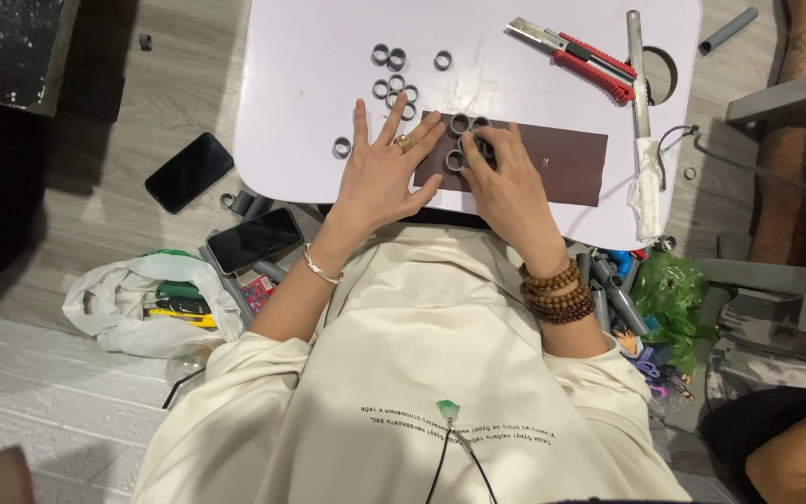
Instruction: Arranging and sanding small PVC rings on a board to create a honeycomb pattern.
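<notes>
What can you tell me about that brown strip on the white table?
The brown strip is a long, flat, dark rectangle that looks like sandpaper, lying flat near the front edge of the white table. Its left end is hidden under the hands. The left hand presses its left end; the right hand holds small grey rings against it.

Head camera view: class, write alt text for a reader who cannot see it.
A right hand presses grey plastic rings onto a brown sandpaper strip while the left hand holds its end flat on a white table. A red utility knife lies beyond.
</notes>
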